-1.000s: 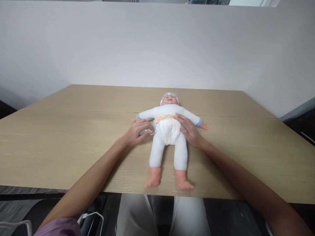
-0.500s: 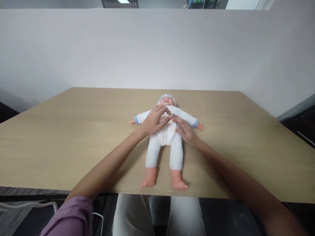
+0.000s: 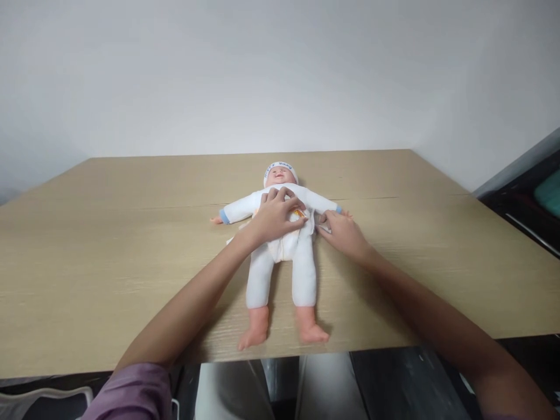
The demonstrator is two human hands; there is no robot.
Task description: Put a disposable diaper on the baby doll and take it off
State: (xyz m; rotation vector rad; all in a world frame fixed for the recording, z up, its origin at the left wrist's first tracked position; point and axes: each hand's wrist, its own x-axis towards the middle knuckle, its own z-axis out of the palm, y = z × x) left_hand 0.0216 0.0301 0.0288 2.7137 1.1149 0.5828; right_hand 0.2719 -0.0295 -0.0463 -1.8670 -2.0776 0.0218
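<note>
A baby doll [image 3: 304,280] in a white suit with blue cuffs and a white printed headband lies on its back on the table [image 3: 109,256], its feet toward me. Around its hips is a white diaper [image 3: 284,248] with an orange print at the front. My left hand [image 3: 280,216] rests on the doll's belly over the diaper's front, fingers apart. Beside the doll's hip, my right hand [image 3: 345,233] pinches the diaper's side tab, which is pulled out from the waist. Another white tab sticks out at the left, partly behind my left forearm.
A white wall [image 3: 262,76] stands behind the table's far edge. A dark object with a teal patch [image 3: 549,192] is at the right edge. My legs [image 3: 236,391] are under the table's near edge.
My right hand has moved right, off the diaper's front, and now holds the side tab away from the waist. My left hand stays on the belly. The view has tilted slightly.
</note>
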